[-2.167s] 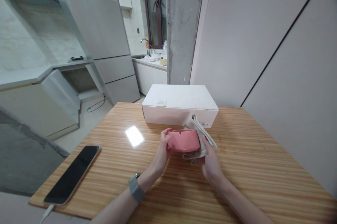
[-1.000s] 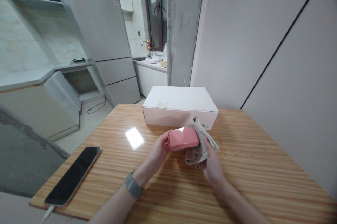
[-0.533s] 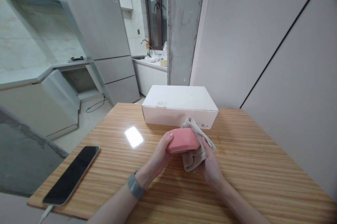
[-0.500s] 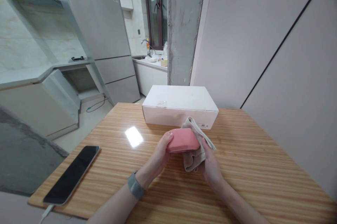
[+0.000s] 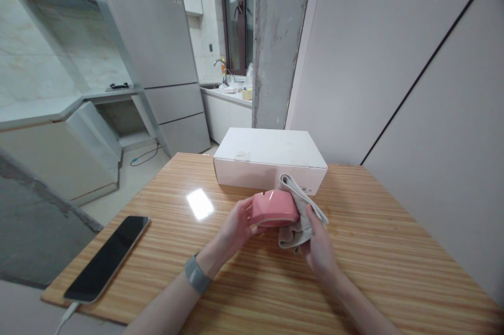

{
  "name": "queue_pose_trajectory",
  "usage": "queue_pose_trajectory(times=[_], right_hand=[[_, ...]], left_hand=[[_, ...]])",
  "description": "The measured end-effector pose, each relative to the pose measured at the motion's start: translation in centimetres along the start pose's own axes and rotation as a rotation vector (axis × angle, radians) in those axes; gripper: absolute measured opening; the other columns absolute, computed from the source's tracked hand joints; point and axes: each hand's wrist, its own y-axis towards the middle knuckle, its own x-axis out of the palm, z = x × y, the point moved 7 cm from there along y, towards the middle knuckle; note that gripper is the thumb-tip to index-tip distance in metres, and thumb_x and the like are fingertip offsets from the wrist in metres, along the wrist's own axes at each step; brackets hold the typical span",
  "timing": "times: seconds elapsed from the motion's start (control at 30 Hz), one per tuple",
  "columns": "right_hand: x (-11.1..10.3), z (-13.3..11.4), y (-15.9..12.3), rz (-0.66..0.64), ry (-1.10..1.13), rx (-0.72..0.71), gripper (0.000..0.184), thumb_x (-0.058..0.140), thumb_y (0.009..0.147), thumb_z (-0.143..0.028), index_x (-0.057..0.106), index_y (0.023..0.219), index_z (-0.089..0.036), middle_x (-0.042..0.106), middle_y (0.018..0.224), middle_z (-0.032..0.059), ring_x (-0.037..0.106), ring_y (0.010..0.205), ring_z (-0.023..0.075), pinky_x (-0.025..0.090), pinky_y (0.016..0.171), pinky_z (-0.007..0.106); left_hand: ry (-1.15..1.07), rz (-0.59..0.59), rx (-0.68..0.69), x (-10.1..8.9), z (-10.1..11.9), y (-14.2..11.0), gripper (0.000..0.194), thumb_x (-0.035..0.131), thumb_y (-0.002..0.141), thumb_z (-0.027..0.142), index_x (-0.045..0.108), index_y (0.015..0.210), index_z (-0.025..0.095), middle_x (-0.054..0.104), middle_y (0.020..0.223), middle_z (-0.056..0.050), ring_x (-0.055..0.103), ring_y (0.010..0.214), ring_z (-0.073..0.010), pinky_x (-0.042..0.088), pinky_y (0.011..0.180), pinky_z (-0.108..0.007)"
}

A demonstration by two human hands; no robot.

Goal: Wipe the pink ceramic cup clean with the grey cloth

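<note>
A glossy pink dish (image 5: 274, 209) with angled sides, its edge notched like an ashtray's, is held above the table, tilted on its side. My left hand (image 5: 236, 226) grips its left end, thumb below and fingers behind. A folded grey cloth (image 5: 296, 231) presses against the dish's right end. My right hand (image 5: 318, 243) is closed around the cloth, thumb on top. The inside of the dish is hidden from me.
A white cardboard box (image 5: 271, 147) stands on the wooden table (image 5: 378, 251) just behind my hands. At the left edge lies a black-screened phone (image 5: 108, 259) with a white cable (image 5: 67, 315). A tall fridge (image 5: 153, 35) and a grey column (image 5: 277, 41) stand beyond.
The pink dish has turned, showing its lower edge and notch. My left thumb has moved from its top to underneath. My right hand and the cloth have shifted slightly right.
</note>
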Motion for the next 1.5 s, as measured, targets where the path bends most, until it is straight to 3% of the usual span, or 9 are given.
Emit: queue_pose_trajectory(times=[0.13, 0.33, 0.5, 0.67, 0.8, 0.87, 1.1, 1.3, 1.5], right_hand=[[-0.1, -1.0, 0.2, 0.101, 0.032, 0.046, 0.035, 0.072, 0.069, -0.052, 0.076, 0.091, -0.025, 0.078, 0.083, -0.0002, 0.071, 0.078, 0.0239, 0.056, 0.063, 0.032], [0.9, -0.7, -0.5, 0.048, 0.093, 0.120, 0.035, 0.070, 0.070, -0.054, 0.076, 0.089, -0.025, 0.078, 0.086, 0.0006, 0.070, 0.084, 0.0246, 0.055, 0.069, 0.032], [1.3, -0.3, -0.8, 0.039, 0.101, 0.130, 0.036, 0.073, 0.067, -0.053, 0.076, 0.088, -0.023, 0.079, 0.086, 0.0008, 0.070, 0.089, 0.0254, 0.056, 0.070, 0.032], [1.5, -0.3, -0.8, 0.008, 0.091, 0.114, 0.034, 0.076, 0.067, -0.050, 0.076, 0.089, -0.024, 0.079, 0.084, 0.0007, 0.070, 0.094, 0.0266, 0.057, 0.076, 0.033], [2.0, -0.5, -0.8, -0.032, 0.088, 0.096, 0.037, 0.073, 0.069, -0.050, 0.074, 0.096, -0.023, 0.079, 0.090, 0.0025, 0.068, 0.101, 0.0286, 0.057, 0.082, 0.038], [2.0, -0.7, -0.8, -0.022, 0.095, 0.096, 0.036, 0.071, 0.070, -0.049, 0.074, 0.096, -0.023, 0.078, 0.095, 0.0031, 0.067, 0.104, 0.0289, 0.056, 0.084, 0.040], [1.5, -1.5, -0.5, 0.087, 0.087, 0.128, 0.030, 0.067, 0.073, -0.046, 0.074, 0.089, -0.022, 0.079, 0.087, 0.0024, 0.070, 0.096, 0.0284, 0.058, 0.081, 0.039], [1.4, -1.7, -0.1, 0.029, 0.052, 0.089, 0.030, 0.068, 0.073, -0.047, 0.073, 0.086, -0.021, 0.079, 0.082, 0.0037, 0.072, 0.090, 0.0282, 0.058, 0.078, 0.039], [1.9, -0.6, -0.6, -0.021, 0.091, 0.180, 0.031, 0.067, 0.075, -0.047, 0.074, 0.090, -0.020, 0.079, 0.086, 0.0037, 0.072, 0.088, 0.0262, 0.057, 0.078, 0.036]], left_hand=[[0.064, -0.061, 0.058, 0.3, 0.5, -0.3, 0.042, 0.067, 0.084, 0.034, 0.063, 0.121, 0.015, 0.064, 0.124, -0.014, 0.058, 0.115, -0.0269, 0.049, 0.090, -0.035], [-0.074, 0.004, -0.019, -0.9, -1.6, 0.4, 0.038, 0.072, 0.078, 0.044, 0.070, 0.104, 0.016, 0.072, 0.104, -0.008, 0.065, 0.095, -0.0194, 0.047, 0.080, -0.027], [-0.069, -0.132, -0.050, 0.8, -1.7, 0.0, 0.053, 0.068, 0.080, 0.047, 0.063, 0.119, 0.012, 0.069, 0.115, -0.015, 0.063, 0.106, -0.0282, 0.048, 0.091, -0.041], [0.050, 0.002, 0.112, 0.1, -0.8, 0.1, 0.049, 0.077, 0.072, 0.038, 0.064, 0.112, 0.012, 0.068, 0.114, -0.016, 0.064, 0.103, -0.0284, 0.051, 0.087, -0.038], [0.159, 0.174, 0.214, -1.3, -0.8, 0.4, 0.063, 0.084, 0.063, 0.033, 0.056, 0.117, 0.014, 0.064, 0.121, -0.017, 0.061, 0.109, -0.0294, 0.050, 0.088, -0.039], [0.206, 0.199, 0.234, -1.3, -0.7, 0.3, 0.067, 0.086, 0.061, 0.030, 0.053, 0.118, 0.015, 0.063, 0.123, -0.018, 0.060, 0.111, -0.0297, 0.049, 0.091, -0.041], [0.095, -0.122, 0.195, 2.4, 0.3, -1.1, 0.058, 0.078, 0.072, 0.024, 0.056, 0.125, 0.016, 0.050, 0.141, -0.015, 0.045, 0.131, -0.0290, 0.034, 0.109, -0.041], [0.239, 0.029, 0.198, 1.2, 0.5, -1.1, 0.077, 0.086, 0.061, 0.021, 0.055, 0.132, 0.018, 0.057, 0.135, -0.015, 0.052, 0.123, -0.0324, 0.038, 0.104, -0.044], [0.164, -0.045, 0.205, 1.3, 0.4, -0.9, 0.080, 0.088, 0.056, 0.026, 0.056, 0.129, 0.018, 0.054, 0.138, -0.016, 0.049, 0.126, -0.0330, 0.039, 0.103, -0.042]])
